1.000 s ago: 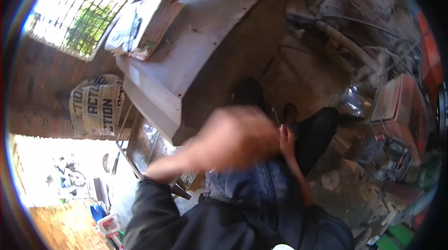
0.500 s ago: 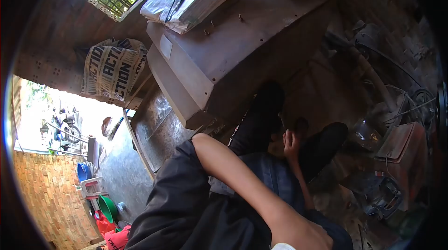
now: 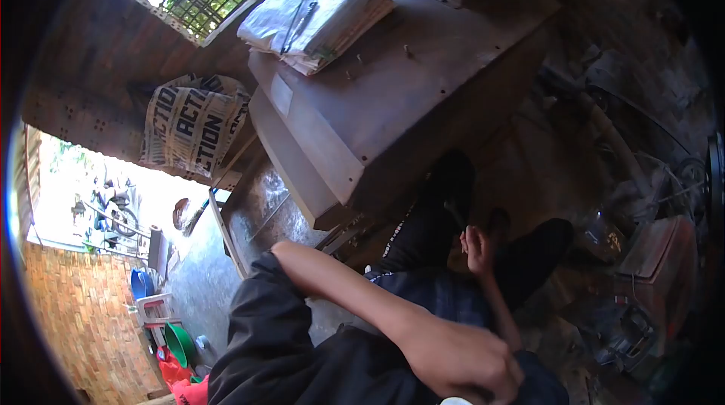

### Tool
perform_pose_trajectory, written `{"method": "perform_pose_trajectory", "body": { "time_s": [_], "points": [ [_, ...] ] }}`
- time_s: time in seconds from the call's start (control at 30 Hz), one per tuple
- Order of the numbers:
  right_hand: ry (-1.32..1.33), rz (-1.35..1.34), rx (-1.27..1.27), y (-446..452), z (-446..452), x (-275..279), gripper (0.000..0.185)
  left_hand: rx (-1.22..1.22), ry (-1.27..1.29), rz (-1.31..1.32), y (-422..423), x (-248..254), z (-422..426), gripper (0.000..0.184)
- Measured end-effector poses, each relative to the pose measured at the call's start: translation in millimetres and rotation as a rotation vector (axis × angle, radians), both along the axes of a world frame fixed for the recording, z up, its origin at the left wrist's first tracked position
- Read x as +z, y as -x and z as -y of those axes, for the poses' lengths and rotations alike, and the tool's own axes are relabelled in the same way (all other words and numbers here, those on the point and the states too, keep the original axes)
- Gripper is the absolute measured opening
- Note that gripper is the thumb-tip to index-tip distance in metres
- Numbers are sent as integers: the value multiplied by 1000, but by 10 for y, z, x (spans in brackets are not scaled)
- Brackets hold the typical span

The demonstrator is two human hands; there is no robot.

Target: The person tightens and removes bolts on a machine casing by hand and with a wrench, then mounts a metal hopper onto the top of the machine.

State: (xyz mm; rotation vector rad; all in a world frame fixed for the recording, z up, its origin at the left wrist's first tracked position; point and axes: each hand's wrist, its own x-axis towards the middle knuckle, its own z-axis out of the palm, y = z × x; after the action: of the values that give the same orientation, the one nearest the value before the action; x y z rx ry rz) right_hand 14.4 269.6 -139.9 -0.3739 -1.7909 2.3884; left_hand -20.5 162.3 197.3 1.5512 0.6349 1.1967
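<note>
My left hand is at the bottom of the view, close to my chest, with its forearm bent across from the black sleeve. Its fingers are curled under, and what they hold, if anything, is hidden. Just below it, a small white edge shows at the frame's border. Farther out, over my dark-clothed lap, my right hand is closed with its fingers pinched. A thin, greyish, stick-like object projects up and left from those fingers; its kind is too dim to tell.
A large brown metal housing stands ahead, with a tied stack of papers and upright bolts on top. A printed sack lies to the left. A reddish box and machine parts fill the right. A green basin sits lower left.
My left hand has come up into view from the bottom edge, its forearm shifting left. The surroundings have shifted slightly down and right in the view. My right hand stays pinched.
</note>
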Motion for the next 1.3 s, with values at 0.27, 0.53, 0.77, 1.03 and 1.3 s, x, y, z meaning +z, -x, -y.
{"method": "perform_pose_trajectory", "body": {
  "time_s": [0.27,0.53,0.77,1.03,1.3],
  "points": [
    [202,-165,132,756,671,694,15,1020,-380,-862,832,-87,639,6],
    [315,-131,147,1078,1004,582,14,1660,135,-1119,1415,-794,1355,34],
    [341,-83,55,1126,1097,604,15,1610,64,-1190,1517,-1105,1245,39],
    [309,-172,29,1301,1137,636,17,1742,-100,-1115,1559,-1386,1244,36],
    [266,-186,-8,1423,1103,633,16,1768,-126,-1113,1546,-1399,1229,35]
  ]
}}
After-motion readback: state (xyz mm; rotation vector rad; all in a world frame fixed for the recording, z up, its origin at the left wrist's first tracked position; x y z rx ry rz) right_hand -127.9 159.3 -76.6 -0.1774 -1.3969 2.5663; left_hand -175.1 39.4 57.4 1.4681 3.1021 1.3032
